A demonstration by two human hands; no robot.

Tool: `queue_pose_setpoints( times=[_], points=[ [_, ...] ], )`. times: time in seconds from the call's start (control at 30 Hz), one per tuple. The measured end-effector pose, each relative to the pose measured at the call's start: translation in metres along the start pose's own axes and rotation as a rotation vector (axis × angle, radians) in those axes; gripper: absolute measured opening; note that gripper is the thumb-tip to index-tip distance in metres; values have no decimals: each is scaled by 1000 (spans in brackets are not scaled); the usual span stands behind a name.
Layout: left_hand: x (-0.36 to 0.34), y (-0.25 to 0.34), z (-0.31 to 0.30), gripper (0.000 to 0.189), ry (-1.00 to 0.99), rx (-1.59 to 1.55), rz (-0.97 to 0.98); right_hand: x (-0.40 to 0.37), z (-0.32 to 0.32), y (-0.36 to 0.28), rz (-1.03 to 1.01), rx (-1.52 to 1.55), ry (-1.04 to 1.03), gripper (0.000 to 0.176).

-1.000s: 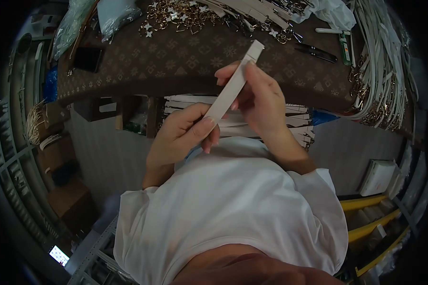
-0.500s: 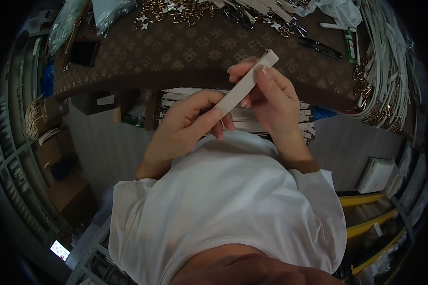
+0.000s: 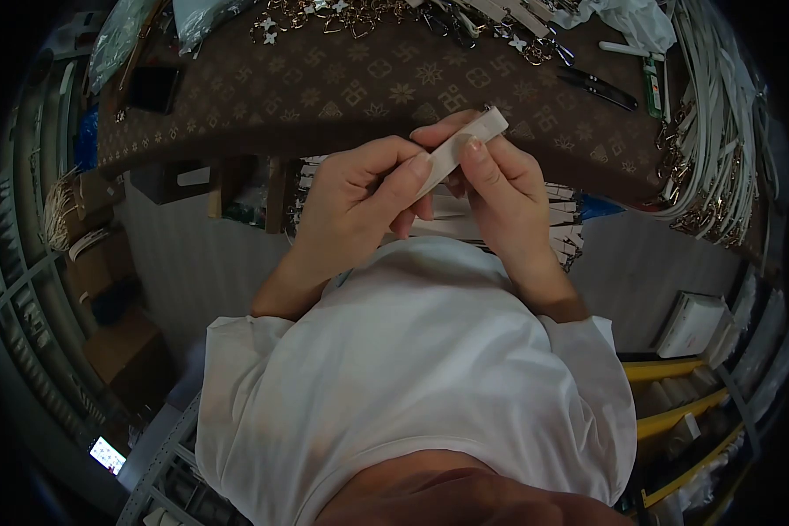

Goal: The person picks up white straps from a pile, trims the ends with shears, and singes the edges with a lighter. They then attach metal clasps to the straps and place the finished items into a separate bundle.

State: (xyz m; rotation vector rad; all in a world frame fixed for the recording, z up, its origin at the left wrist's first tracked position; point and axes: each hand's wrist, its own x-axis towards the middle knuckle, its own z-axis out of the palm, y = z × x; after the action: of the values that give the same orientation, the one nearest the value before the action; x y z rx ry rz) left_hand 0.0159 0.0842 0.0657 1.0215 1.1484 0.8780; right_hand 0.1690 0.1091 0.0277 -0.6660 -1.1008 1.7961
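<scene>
A pale cream strap (image 3: 447, 158) is held slantwise between both hands, in front of the table's near edge. My left hand (image 3: 359, 193) pinches its lower part, thumb on top and fingers curled beneath. Nearer the upper end, my right hand (image 3: 504, 184) grips it with the thumb pressed on its face. A small metal piece (image 3: 489, 109) shows at the strap's upper tip; its exact kind is too small to tell. The strap's lower end is hidden by my left hand.
A brown patterned cloth covers the table (image 3: 351, 96). On it lie gold clasps and charms (image 3: 333, 17), black thread snips (image 3: 598, 88), a dark flat case (image 3: 153, 90) and a bundle of pale straps (image 3: 719, 96). More straps (image 3: 570, 228) lie below the table edge.
My left hand has slid up along the strap, closer to my right hand. The strap's upper end has dropped slightly, and less of the strap shows.
</scene>
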Motion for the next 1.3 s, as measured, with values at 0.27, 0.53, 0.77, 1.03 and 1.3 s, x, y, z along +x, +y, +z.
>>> queue_pose_setpoints(
  times=[0.27,0.53,0.77,1.03,1.3],
  points=[
    [-1,-5,-1,16,38,87,32,0,-9,-6,124,-59,82,29],
    [-3,0,-12,14,13,149,-100,17,-112,-54,-359,-1618,336,19],
    [-12,-7,-15,13,-198,52,-123,17,-130,-57,-361,-1809,113,19],
    [-14,-3,-20,14,-268,144,-99,15,-133,-47,-470,-2041,154,8],
    [-14,-11,-18,7,-270,164,-86,-10,-51,-60,-278,-1073,58,17]
  ],
)
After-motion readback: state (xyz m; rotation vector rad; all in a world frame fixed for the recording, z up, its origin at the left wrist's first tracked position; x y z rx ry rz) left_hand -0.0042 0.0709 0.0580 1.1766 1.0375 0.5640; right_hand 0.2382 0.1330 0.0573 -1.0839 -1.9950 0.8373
